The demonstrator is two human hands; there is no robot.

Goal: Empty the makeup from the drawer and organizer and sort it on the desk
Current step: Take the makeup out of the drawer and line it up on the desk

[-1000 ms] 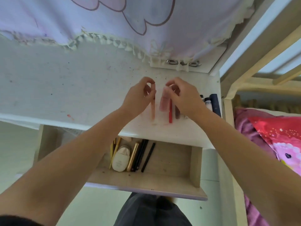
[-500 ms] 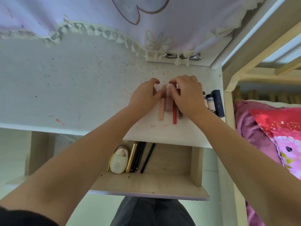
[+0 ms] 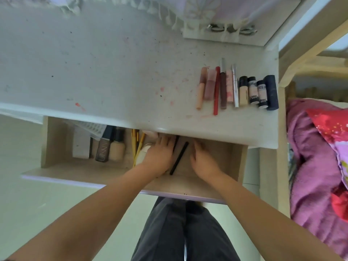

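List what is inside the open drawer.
In the drawer: a white box, two foundation bottles, yellow pencils, a black pencil. The left hand covers a cream compact; the desk edge hides the back.

Desk [image 3: 94,72]: white, stained. Sorted row at right edge, all lying lengthwise side by side: peach tube [image 3: 200,89], pink tube [image 3: 210,84], red pencil [image 3: 216,91], brown gloss [image 3: 223,87], pale pink tube [image 3: 229,86], silver wand [image 3: 235,85], foundation bottle [image 3: 243,91], two black-and-white bottles [image 3: 252,90], navy cylinder [image 3: 271,92]. Drawer [image 3: 233,162] open below: white box [image 3: 81,146], brown bottle [image 3: 103,148], beige bottle [image 3: 117,147], yellow pencils [image 3: 136,146], black pencil [image 3: 179,158] lying diagonal
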